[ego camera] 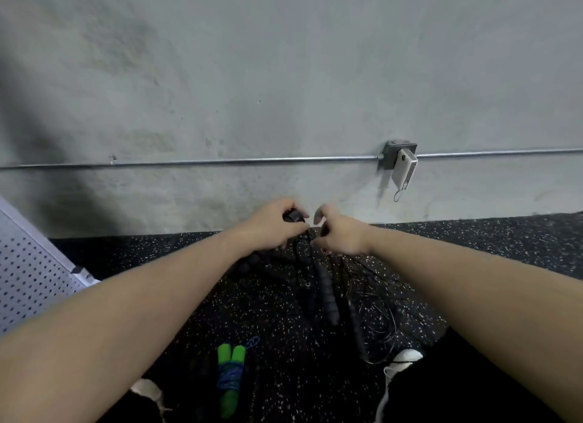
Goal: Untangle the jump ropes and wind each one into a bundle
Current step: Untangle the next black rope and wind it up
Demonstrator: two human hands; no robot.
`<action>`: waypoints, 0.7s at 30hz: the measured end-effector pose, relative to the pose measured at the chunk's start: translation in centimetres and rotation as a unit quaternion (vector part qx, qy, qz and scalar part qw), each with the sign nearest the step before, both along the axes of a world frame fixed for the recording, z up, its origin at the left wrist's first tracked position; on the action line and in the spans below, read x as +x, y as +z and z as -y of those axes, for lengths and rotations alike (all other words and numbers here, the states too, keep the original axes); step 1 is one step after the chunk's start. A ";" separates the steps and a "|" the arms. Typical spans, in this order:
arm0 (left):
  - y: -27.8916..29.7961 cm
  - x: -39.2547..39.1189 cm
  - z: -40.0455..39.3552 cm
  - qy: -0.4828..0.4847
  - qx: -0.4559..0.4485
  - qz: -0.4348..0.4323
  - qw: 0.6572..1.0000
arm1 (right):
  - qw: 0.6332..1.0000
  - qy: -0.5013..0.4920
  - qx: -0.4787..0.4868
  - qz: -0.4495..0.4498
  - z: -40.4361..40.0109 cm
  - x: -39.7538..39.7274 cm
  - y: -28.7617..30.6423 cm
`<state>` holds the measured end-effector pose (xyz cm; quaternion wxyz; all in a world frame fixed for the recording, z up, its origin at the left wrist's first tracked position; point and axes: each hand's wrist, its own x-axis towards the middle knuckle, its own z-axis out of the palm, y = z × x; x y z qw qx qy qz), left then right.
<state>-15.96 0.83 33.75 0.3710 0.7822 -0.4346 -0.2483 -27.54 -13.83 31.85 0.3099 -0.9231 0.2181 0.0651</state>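
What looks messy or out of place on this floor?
The black jump ropes are knotted in a loose heap, thin cords straying right, while both hands pick at them. The green-handled rope lies neatly bundled.

No legible text, label, brand, number or sign appears anywhere in view. The white device [404, 168] hanging at the metal wall box [398, 153] bears no readable marking, nor do the green rope handles [229, 379].
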 end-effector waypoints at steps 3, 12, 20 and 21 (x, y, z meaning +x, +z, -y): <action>2.2 0.4 -0.6 0.002 -0.039 0.003 0.999 | 0.998 -0.015 0.012 0.065 0.2 0.5 1.5; 5.3 2.4 -0.1 0.097 -0.219 -0.153 0.959 | 0.999 0.038 -0.035 -0.011 1.3 1.9 -0.2; 5.2 3.6 1.1 0.088 -0.283 -0.217 0.930 | 0.997 0.078 0.026 -0.013 0.6 5.2 -1.9; 5.2 3.9 1.1 0.094 -0.288 -0.222 0.927 | 0.996 0.088 0.023 -0.023 0.4 5.4 -1.9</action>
